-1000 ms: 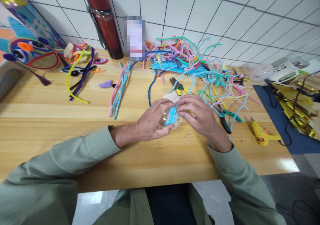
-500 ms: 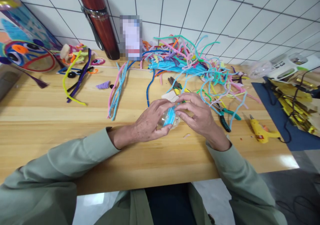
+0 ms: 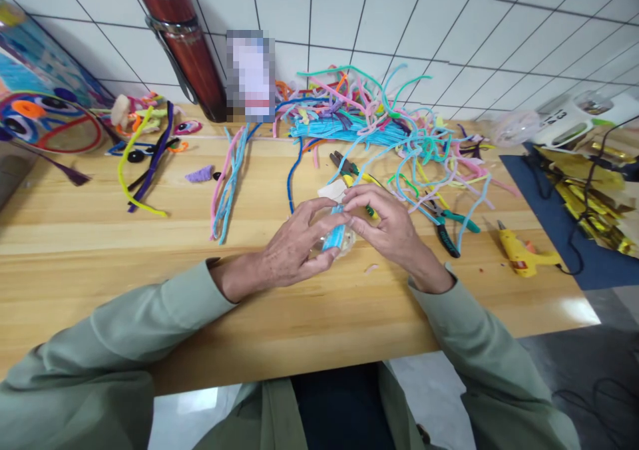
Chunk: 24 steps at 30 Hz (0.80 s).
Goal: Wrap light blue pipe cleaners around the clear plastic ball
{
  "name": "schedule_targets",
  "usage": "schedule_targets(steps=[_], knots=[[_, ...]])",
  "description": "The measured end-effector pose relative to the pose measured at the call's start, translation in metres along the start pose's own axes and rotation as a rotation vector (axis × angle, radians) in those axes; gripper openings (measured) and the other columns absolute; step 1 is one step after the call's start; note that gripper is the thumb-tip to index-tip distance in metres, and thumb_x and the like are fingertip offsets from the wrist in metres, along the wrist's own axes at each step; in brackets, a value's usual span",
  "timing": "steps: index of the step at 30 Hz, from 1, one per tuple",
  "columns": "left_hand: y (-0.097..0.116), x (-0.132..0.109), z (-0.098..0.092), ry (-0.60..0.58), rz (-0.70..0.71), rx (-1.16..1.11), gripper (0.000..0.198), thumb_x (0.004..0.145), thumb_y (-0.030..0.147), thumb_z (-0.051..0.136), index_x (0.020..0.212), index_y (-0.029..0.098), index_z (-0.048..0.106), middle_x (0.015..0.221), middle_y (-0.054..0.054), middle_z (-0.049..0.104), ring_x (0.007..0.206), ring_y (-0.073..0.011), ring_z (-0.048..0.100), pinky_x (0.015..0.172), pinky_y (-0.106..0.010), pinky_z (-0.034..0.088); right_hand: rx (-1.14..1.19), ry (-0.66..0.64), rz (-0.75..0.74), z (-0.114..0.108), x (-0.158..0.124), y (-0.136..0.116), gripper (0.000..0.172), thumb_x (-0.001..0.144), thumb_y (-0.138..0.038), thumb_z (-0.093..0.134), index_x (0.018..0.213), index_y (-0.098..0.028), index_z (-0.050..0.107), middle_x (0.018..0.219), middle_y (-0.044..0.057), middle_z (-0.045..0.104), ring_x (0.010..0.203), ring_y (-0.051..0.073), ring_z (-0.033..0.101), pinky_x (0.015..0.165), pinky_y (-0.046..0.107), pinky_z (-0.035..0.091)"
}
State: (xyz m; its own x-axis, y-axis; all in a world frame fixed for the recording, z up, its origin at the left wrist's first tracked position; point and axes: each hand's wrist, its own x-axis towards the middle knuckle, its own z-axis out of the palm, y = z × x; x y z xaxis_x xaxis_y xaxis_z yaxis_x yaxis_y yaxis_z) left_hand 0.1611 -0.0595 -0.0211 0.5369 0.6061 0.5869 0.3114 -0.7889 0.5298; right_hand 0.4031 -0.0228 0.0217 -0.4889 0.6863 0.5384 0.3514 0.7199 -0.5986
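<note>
Both my hands meet over the middle of the wooden table (image 3: 100,250). My left hand (image 3: 294,247) wraps its fingers round a small clear ball (image 3: 344,242) with light blue pipe cleaner (image 3: 333,235) wound on it. My right hand (image 3: 392,227) pinches the same blue strand at the top of the ball with thumb and fingers. A small pale card (image 3: 332,190) lies just beyond my fingers.
A big heap of coloured pipe cleaners (image 3: 369,120) lies behind the hands. Pliers (image 3: 446,227), a yellow glue gun (image 3: 522,258), a red flask (image 3: 182,44), loose strands (image 3: 227,180) and a pipe-cleaner figure (image 3: 44,114) stand around. Gold foil (image 3: 589,200) covers a blue mat on the right.
The view has shifted slightly. My hands have turned the ball a little, and less blue winding shows between the fingers now.
</note>
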Motion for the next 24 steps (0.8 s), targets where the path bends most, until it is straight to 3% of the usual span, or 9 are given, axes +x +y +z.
schedule_targets(steps=[11, 17, 24], knots=[[0.002, 0.002, -0.005, -0.016, -0.022, -0.017, 0.055, 0.106, 0.028, 0.061, 0.158, 0.035, 0.048, 0.155, -0.015, 0.050, 0.147, -0.0333, 0.053, 0.119, -0.057, 0.054, 0.350, -0.005, 0.198, 0.018, -0.005, 0.006, 0.013, 0.107, -0.036, 0.067, 0.116, -0.028, 0.069, 0.139, 0.010, 0.073, 0.138, 0.024, 0.068, 0.116, 0.046, 0.057], [0.001, 0.003, -0.007, -0.009, -0.034, 0.009, 0.046, 0.106, 0.031, 0.060, 0.151, 0.030, 0.050, 0.151, -0.016, 0.052, 0.146, -0.0341, 0.053, 0.118, -0.058, 0.054, 0.088, 0.109, 0.128, 0.010, -0.005, -0.001, 0.015, 0.103, -0.027, 0.069, 0.118, -0.029, 0.072, 0.139, 0.009, 0.073, 0.136, 0.027, 0.067, 0.116, 0.051, 0.056], [-0.004, 0.002, -0.003, 0.024, -0.037, -0.005, 0.047, 0.108, 0.035, 0.058, 0.153, 0.030, 0.046, 0.150, -0.016, 0.052, 0.145, -0.0325, 0.052, 0.117, -0.057, 0.054, -0.107, 0.084, -0.082, 0.002, -0.017, -0.024, 0.013, 0.102, -0.020, 0.070, 0.112, -0.028, 0.073, 0.111, 0.006, 0.077, 0.108, 0.025, 0.075, 0.095, 0.045, 0.063]])
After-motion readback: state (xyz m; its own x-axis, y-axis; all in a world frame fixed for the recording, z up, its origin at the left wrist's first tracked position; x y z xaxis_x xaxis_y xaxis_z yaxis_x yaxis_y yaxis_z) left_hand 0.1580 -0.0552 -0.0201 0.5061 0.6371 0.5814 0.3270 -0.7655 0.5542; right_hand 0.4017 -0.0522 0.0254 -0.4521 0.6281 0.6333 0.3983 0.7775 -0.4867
